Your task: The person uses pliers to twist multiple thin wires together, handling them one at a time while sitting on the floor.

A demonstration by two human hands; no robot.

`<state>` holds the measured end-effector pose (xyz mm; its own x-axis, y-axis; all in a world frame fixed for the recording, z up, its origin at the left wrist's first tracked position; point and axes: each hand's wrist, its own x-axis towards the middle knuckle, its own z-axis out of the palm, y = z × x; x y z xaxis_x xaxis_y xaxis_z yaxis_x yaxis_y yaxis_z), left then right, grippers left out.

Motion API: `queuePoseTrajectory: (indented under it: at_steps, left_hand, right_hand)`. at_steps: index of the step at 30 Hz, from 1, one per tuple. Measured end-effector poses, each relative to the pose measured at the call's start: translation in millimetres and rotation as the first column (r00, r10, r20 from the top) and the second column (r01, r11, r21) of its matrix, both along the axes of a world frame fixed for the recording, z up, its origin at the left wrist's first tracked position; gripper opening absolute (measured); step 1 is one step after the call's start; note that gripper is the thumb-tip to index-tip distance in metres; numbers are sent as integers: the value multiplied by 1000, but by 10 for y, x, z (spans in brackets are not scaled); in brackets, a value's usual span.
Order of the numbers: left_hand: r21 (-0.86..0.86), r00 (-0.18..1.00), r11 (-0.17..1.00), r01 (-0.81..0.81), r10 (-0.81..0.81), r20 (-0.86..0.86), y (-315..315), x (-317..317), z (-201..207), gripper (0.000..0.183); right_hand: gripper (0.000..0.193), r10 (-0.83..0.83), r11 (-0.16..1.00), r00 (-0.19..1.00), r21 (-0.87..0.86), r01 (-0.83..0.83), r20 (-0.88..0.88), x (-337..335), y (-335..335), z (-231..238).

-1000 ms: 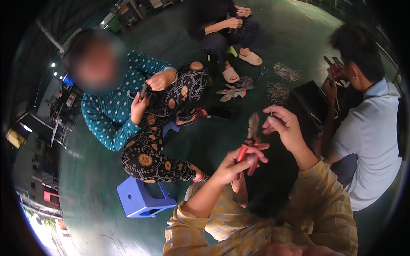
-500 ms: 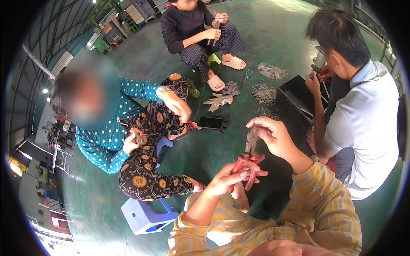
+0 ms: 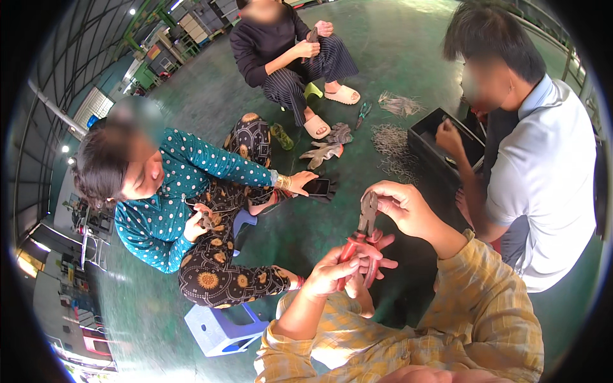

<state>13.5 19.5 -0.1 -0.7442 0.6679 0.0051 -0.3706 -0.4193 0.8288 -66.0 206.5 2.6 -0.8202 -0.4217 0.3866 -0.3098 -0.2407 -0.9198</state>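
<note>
My left hand (image 3: 335,271) grips the red handles of a pair of pliers (image 3: 365,233), its fingers spread partly round them. The grey metal jaws point up and away from me. At the jaw tip my right hand (image 3: 403,207) pinches with thumb and forefinger. Whatever sits between those fingertips is too small to make out. On the floor beyond lies a pile of thin metal wire pieces (image 3: 393,147). A second, lighter bunch of wires (image 3: 401,104) rests farther off.
Three people sit around me. One at left reaches to a black phone (image 3: 317,187). Grey work gloves (image 3: 324,152) and green-handled pliers (image 3: 364,113) lie past it. A black bin (image 3: 440,131) stands by the person at right. A blue plastic stool (image 3: 220,329) is at near left.
The person at left has lowered an arm onto the phone. The person at right has shifted a hand over the bin. My hands and pliers hold nearly the same pose.
</note>
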Motion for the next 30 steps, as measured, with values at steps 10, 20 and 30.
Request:
queuePoseTrajectory:
  at_steps: [10,20,30]
  left_hand:
    - [25,994,994,105,-105,-6,-82,45,-23,65]
    - [44,990,990,133,-135,35,-142,98,-27,66]
    - [104,979,980,171,-181,98,-181,89,-135,72]
  right_hand:
    - [16,133,991,991,22,-133,-5,28,60,28]
    - [14,220,974,975,64,-217,-39,37,106,89]
    - [14,212,971,965,142,-191,-155,5,132,92]
